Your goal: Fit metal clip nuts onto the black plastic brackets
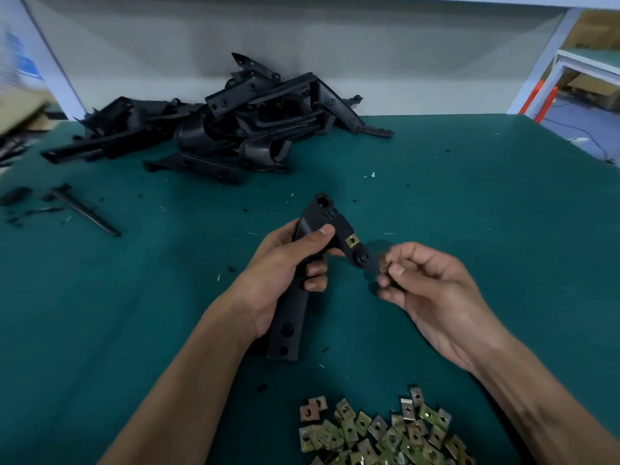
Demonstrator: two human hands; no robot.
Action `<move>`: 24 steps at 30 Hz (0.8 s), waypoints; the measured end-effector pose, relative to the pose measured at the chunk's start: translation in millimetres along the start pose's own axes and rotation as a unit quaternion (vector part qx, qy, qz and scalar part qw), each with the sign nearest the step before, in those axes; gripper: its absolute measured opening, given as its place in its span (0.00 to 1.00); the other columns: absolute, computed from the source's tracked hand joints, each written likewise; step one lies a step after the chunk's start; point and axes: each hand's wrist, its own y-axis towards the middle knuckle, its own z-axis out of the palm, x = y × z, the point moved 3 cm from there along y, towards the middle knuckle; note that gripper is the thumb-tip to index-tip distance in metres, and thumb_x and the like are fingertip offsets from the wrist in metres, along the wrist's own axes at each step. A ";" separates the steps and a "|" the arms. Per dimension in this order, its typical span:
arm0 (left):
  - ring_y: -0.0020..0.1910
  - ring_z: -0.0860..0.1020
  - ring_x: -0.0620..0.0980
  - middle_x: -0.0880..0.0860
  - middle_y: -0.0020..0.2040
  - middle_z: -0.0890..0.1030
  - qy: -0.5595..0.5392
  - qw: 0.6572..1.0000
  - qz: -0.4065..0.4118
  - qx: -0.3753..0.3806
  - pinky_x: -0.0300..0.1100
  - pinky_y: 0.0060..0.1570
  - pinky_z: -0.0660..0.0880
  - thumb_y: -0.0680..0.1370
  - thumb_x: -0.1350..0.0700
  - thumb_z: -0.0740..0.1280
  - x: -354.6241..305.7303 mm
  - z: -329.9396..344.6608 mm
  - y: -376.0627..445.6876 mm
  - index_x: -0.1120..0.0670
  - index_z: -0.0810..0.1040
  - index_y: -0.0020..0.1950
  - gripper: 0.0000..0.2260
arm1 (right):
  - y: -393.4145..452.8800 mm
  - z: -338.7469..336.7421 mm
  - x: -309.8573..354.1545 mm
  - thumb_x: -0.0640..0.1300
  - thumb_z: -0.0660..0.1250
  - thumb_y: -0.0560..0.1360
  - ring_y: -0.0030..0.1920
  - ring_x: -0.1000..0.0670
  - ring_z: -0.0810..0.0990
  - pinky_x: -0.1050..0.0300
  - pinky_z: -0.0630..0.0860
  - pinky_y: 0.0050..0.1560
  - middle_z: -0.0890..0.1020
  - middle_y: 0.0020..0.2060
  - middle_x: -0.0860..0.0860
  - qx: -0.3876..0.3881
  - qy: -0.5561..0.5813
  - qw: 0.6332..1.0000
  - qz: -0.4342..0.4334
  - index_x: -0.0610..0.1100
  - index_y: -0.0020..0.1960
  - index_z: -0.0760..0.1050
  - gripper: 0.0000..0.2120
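One clip nut point(351, 241) fitted; left hand point(285, 263) grips bracket point(302, 280), right hand point(432, 290) pinches nut point(385, 265) (blurred, probably).

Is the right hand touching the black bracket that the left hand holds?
Apart. The head view shows green table between the right hand and the black bracket.

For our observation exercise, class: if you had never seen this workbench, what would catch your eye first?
First, the two hands at the centre: the left hand grips a black bracket already carrying one brass-coloured clip nut, while the right hand pinches another small clip nut beside it. Next, the heap of clip nuts at the near edge, and the pile of black brackets at the far side of the green table.
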 end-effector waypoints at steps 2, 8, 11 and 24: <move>0.31 0.65 0.46 0.53 0.43 0.79 -0.017 1.000 0.003 0.001 0.37 0.27 0.65 0.78 0.54 0.71 -1.4 -1.7 -0.1 0.55 0.78 0.48 0.06 | 13.9 8.4 -0.6 0.33 0.67 0.75 0.41 0.47 0.78 0.56 0.78 0.42 0.79 0.41 0.42 0.053 0.024 0.998 0.013 0.38 0.47 0.76 0.02; 0.31 0.65 0.45 0.53 0.43 0.78 -0.061 0.998 -0.010 0.007 0.35 0.27 0.67 0.78 0.54 0.72 -3.1 -7.3 1.0 0.56 0.76 0.49 0.07 | 14.9 2.7 -1.5 0.38 0.75 0.73 0.36 0.48 0.76 0.58 0.74 0.38 0.79 0.38 0.41 0.144 0.064 0.987 0.005 0.35 0.50 0.80 0.09; 0.32 0.65 0.44 0.52 0.44 0.77 -0.068 0.998 -0.008 0.008 0.35 0.27 0.67 0.79 0.53 0.72 -5.0 -8.4 0.9 0.56 0.75 0.50 0.09 | 17.1 5.1 -2.6 0.41 0.78 0.69 0.36 0.48 0.75 0.57 0.74 0.38 0.78 0.38 0.41 0.148 0.060 0.987 0.016 0.34 0.52 0.82 0.15; 0.31 0.64 0.43 0.50 0.42 0.76 -0.112 0.994 -0.001 -0.018 0.33 0.27 0.65 0.78 0.53 0.70 -11.1 -6.2 -0.8 0.54 0.74 0.48 0.07 | 15.5 14.4 4.5 0.34 0.72 0.70 0.32 0.47 0.80 0.59 0.77 0.32 0.81 0.35 0.39 0.097 0.017 0.995 0.014 0.35 0.49 0.82 0.08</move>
